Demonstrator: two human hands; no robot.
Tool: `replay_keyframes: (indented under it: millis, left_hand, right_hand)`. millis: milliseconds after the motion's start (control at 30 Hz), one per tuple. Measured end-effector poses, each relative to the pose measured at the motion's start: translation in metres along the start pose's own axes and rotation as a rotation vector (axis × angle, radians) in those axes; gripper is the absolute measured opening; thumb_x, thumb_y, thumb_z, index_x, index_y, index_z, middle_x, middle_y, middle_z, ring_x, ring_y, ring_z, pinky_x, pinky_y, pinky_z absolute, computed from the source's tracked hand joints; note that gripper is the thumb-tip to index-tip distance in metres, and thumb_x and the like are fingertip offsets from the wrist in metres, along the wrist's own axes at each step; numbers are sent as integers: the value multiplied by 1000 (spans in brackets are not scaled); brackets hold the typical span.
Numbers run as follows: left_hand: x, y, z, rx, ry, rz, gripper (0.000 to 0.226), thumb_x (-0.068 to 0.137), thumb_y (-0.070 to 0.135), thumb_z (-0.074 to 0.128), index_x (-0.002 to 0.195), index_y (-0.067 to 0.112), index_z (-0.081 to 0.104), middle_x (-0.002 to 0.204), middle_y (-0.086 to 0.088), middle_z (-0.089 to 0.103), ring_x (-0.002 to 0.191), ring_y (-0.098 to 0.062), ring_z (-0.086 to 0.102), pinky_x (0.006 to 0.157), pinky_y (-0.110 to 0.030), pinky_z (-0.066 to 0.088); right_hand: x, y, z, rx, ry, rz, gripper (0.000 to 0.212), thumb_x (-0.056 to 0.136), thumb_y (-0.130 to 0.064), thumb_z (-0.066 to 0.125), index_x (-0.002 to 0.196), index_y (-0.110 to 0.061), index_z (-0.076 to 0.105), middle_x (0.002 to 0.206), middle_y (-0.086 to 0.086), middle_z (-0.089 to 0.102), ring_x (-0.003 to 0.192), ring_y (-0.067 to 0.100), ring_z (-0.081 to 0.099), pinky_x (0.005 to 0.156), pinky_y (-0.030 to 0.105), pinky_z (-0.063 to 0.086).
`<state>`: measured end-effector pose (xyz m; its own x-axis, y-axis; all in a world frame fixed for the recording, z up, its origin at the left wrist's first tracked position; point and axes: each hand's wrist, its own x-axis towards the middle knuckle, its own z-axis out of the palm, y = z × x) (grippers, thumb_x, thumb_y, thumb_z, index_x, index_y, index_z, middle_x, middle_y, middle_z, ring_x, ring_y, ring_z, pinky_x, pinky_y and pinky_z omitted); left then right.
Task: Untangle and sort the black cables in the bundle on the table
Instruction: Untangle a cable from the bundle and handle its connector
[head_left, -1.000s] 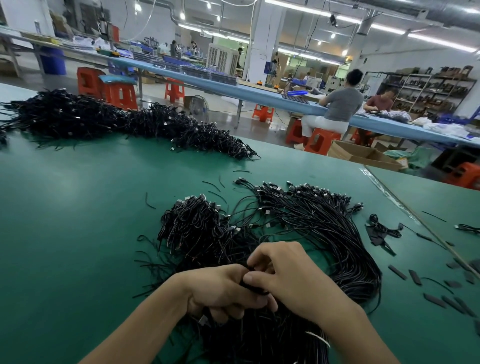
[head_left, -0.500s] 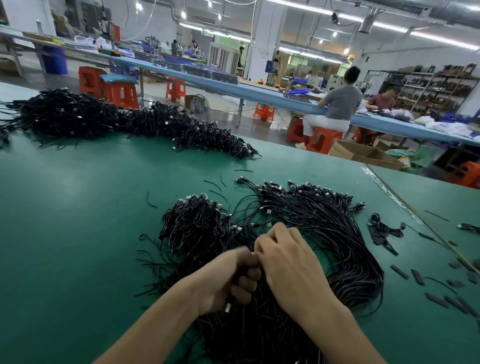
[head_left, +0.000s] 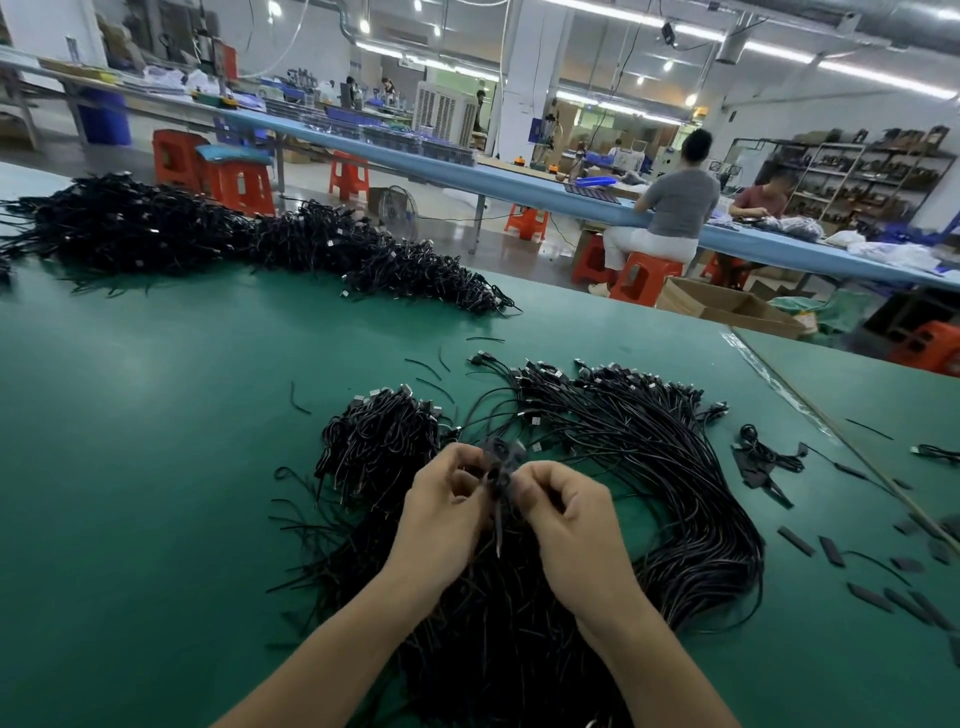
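A big bundle of black cables lies on the green table in front of me, fanning right in a curve with plugs at its far ends. A smaller tangled clump sits at its left. My left hand and my right hand are raised just above the middle of the bundle, fingers curled. Both pinch a small blurred black piece between them, and a thin cable hangs down from it. What exactly the piece is cannot be made out.
A long heap of black cables lies along the table's far left edge. Short black strips and scraps are scattered at the right, with a small coiled cable. People sit at a blue bench behind.
Both hands rose off the bundle and moved apart a little. They now hold a small black piece up between the fingertips instead of pressing together into the cables.
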<state>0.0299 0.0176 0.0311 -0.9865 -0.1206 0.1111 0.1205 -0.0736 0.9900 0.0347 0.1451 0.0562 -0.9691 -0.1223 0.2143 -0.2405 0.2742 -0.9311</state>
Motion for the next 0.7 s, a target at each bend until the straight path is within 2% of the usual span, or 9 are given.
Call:
replay_keyframes:
  millis: [100, 200, 267, 367, 467, 533, 600, 633, 700]
  left_hand:
    - [2, 5, 0, -200, -46, -30, 15, 95, 7, 59, 85, 3, 70, 88, -11, 74, 84, -22, 69, 77, -29, 58]
    - [0, 9, -5, -274, -76, -86, 37, 102, 9, 46, 93, 18, 80, 102, -4, 76, 97, -14, 71, 81, -23, 56]
    - [-2, 9, -9, -246, -133, -52, 40, 103, 16, 41, 99, 24, 80, 111, 1, 75, 106, -10, 68, 84, -23, 53]
    - [-4, 6, -11, -246, -242, -4, 48, 96, 24, 32, 105, 19, 79, 121, 0, 71, 118, -11, 62, 98, -34, 44]
    - [-5, 9, -9, -231, -350, -20, 33, 96, 17, 47, 100, 16, 80, 134, -2, 63, 123, -10, 58, 97, -29, 48]
    - [-7, 7, -7, -33, -345, 140, 19, 92, 22, 63, 99, 25, 80, 134, 12, 57, 126, -4, 51, 95, -21, 46]
    - [-7, 0, -6, 197, -184, 233, 23, 85, 22, 77, 101, 37, 74, 123, 21, 51, 118, 6, 47, 96, -18, 41]
    - [-8, -3, -5, 266, -61, 249, 29, 80, 21, 82, 100, 37, 68, 112, 19, 51, 102, 10, 49, 87, -13, 41]
    - [-8, -3, -2, 280, 87, 231, 32, 77, 26, 85, 91, 28, 57, 82, 14, 52, 66, 4, 46, 62, -11, 40]
  right_hand:
    - [-4, 0, 4, 124, -84, 79, 23, 99, -13, 58, 81, -12, 72, 70, -4, 66, 67, 6, 57, 64, 22, 49]
    - [-2, 1, -2, 170, -78, 155, 25, 100, -13, 56, 81, -11, 72, 69, 1, 66, 67, 13, 58, 64, 26, 51]
    - [-2, 2, -5, 89, -108, 119, 26, 100, -16, 57, 79, -17, 73, 68, -4, 68, 66, 7, 61, 64, 23, 52]
    - [0, 4, -7, -132, -106, 49, 21, 96, -21, 63, 79, -29, 74, 76, -4, 71, 76, 6, 64, 75, 33, 53]
    - [5, 5, -11, -190, -50, 26, 20, 93, -12, 65, 81, -25, 75, 78, -4, 73, 75, 9, 65, 71, 31, 51]
    - [8, 5, -15, -197, 15, 27, 23, 90, -4, 63, 76, -20, 72, 74, -5, 71, 71, 8, 63, 67, 30, 50]
    - [9, 6, -17, -185, 82, 5, 21, 93, -10, 64, 77, -21, 71, 72, -6, 70, 67, 5, 62, 64, 25, 51]
    - [8, 6, -16, -170, 112, -3, 18, 94, -16, 65, 79, -22, 71, 72, -7, 70, 67, 2, 62, 64, 23, 50]
    - [7, 5, -13, -121, 145, -16, 12, 94, -20, 65, 84, -22, 71, 77, -9, 71, 73, 0, 64, 68, 18, 50]
